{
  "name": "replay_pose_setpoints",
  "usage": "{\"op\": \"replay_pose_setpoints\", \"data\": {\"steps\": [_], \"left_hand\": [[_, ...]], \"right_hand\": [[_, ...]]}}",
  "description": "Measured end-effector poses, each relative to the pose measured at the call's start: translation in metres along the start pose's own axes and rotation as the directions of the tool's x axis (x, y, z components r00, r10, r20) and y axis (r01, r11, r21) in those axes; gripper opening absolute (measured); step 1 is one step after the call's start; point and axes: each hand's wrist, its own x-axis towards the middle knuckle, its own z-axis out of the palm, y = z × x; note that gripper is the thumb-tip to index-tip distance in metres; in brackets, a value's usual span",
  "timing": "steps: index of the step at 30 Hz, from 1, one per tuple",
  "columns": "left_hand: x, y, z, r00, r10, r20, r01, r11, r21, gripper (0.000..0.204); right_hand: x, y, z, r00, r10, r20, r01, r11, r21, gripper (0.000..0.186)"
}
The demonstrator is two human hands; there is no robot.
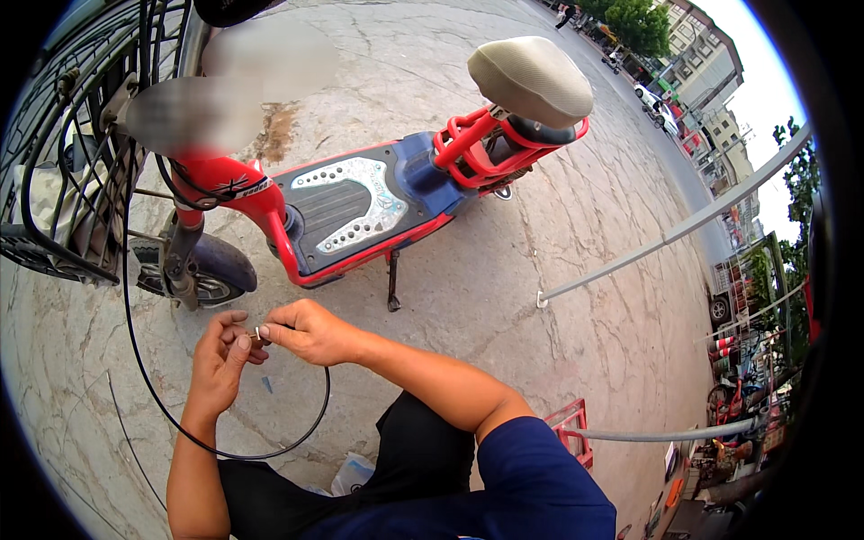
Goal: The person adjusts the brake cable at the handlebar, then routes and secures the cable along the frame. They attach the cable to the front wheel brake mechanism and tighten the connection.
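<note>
black cable [243, 456]: one end is up at the fingertips; the rest drops below the grip in a wide loop across the left forearm, then climbs on the left toward the basket
right hand [310, 333]: thumb and forefinger pinch the cable near its end
left hand [216, 360]: just left of that pinch, palm side toward it, thumb and fingers curled around the same spot; i cannot tell whether they press on anything
small scrap [267, 384]: bluish, on the ground just below the grip
front wheel [216, 270]: near, above and left of the grip
kickstand [393, 279]: down, above and right of the grip
scooter [340, 209]: red, standing beyond the grip, with its pale seat [531, 81] far up to the right
basket [27, 245]: black wire, up and left of the grip
grey pole [666, 239]: slanting, well to the right of the grip
</note>
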Motion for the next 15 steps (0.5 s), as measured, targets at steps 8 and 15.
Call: {"op": "replay_pose_setpoints", "data": {"steps": [8,15], "left_hand": [[0.003,-0.02,-0.022,0.98,-0.168,0.106,0.158,0.983,0.095,0.027],[-0.002,-0.014,-0.004,0.991,0.039,0.129,-0.052,0.994,0.098,0.036]], "right_hand": [[0.003,0.006,0.002,0.997,-0.061,-0.045,0.061,0.998,0.006,0.033],[-0.001,-0.005,0.004,0.997,-0.066,-0.028,0.068,0.993,0.098,0.031]]}}
